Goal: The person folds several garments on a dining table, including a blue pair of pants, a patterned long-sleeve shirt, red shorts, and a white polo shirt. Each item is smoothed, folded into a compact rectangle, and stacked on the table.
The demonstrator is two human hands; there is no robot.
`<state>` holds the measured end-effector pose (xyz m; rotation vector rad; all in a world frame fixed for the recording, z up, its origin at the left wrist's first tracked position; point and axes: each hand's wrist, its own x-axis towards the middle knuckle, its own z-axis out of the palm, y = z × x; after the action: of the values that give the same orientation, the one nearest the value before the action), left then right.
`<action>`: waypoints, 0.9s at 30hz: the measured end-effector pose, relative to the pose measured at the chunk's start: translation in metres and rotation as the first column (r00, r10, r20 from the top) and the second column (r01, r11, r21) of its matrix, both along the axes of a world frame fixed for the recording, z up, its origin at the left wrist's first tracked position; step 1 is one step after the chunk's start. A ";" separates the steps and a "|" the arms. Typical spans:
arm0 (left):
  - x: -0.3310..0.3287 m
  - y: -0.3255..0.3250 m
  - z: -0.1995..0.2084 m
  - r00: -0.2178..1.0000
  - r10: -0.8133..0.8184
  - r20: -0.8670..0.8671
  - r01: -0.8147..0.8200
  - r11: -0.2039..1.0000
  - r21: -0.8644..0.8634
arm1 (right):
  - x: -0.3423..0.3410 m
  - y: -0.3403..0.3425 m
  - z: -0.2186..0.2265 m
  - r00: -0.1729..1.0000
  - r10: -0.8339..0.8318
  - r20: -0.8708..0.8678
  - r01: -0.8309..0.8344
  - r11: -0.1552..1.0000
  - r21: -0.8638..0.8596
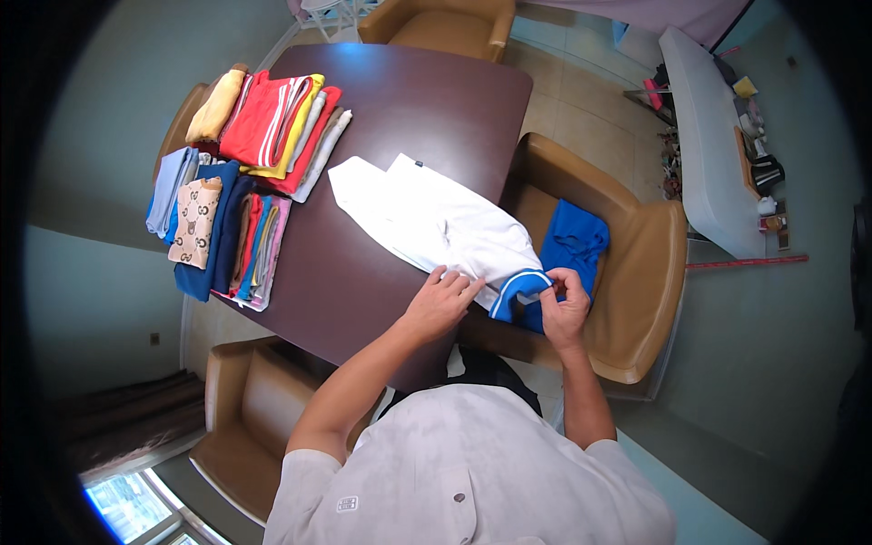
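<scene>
A white polo shirt (445,213) with a blue, white-striped collar lies folded lengthwise across the dark table, its collar end toward me at the right corner. My right hand (566,309) pinches the blue collar (520,289) at its right end, beside the table edge. Resting on the shirt's near edge, left of the collar, is my left hand (440,304), fingers stretched out and apart. A blue garment (576,238) lies bunched on the brown chair just beyond my right hand; part of it is hidden behind the collar and hand.
Stacks of folded clothes, red (259,123) and dark blue (227,218) among them, line the left side of the brown table (409,100). Brown armchairs stand right (636,300), near left (250,418) and at the far side (440,27). A white side table (704,145) holds small items.
</scene>
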<state>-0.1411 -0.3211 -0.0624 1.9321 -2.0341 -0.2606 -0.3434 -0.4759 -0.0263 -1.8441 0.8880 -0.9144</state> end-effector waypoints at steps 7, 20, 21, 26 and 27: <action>-0.012 -0.036 -0.012 0.991 -0.048 0.126 0.055 0.997 -0.060 | -0.013 -0.005 -0.002 0.991 -0.043 0.124 0.024 0.989 0.145; -0.028 -0.048 0.033 0.933 -0.178 -0.312 0.071 0.943 -0.327 | -0.085 -0.101 -0.010 0.922 -0.342 0.182 0.359 0.931 -0.066; -0.036 -0.059 0.047 0.914 -0.230 -0.334 0.051 0.882 -0.468 | -0.093 -0.110 0.000 0.906 -0.359 0.226 0.396 0.905 -0.153; -0.091 -0.072 0.114 0.819 -0.372 -0.438 0.062 0.815 -0.577 | -0.128 -0.140 0.085 0.792 -0.407 0.455 0.535 0.822 -0.196; -0.099 -0.072 0.131 0.795 -0.404 -0.452 0.059 0.794 -0.606 | -0.145 -0.150 0.097 0.736 -0.316 0.598 0.455 0.886 -0.092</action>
<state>-0.2403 -0.3933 0.0691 1.0532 -1.6822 -0.2178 -0.4887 -0.6262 0.0705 -1.4335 0.8104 -1.7970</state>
